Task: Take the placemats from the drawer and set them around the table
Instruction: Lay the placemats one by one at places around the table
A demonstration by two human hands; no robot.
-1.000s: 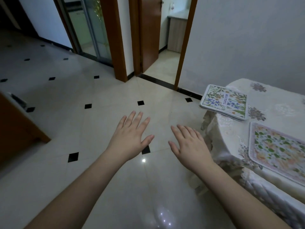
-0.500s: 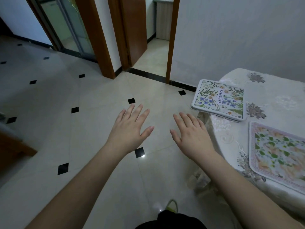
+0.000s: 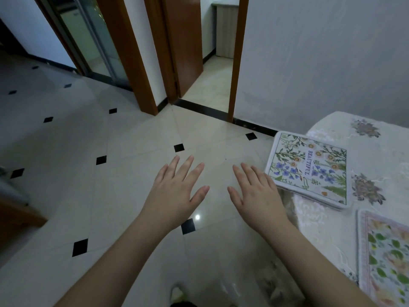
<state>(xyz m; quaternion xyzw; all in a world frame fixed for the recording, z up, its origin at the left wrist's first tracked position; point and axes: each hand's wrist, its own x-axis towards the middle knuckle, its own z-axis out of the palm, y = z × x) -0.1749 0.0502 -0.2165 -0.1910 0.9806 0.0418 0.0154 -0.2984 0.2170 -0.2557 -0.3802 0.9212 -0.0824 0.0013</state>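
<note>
My hands, left (image 3: 177,193) and right (image 3: 257,196), hover spread and empty over the floor. The placemat stack (image 3: 309,169) lies just right of my right hand, on the tabletop (image 3: 376,151) corner.

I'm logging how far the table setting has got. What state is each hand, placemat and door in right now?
left hand: open, fingers spread, holding nothing
right hand: open, holding nothing, beside the table corner
stack of placemats: lying flat at the table corner, "BEAUTIFUL" mat on top, untouched
pink-bordered placemat: laid flat alone on the tablecloth
wooden door: swung open
glass sliding door: cannot tell
</note>
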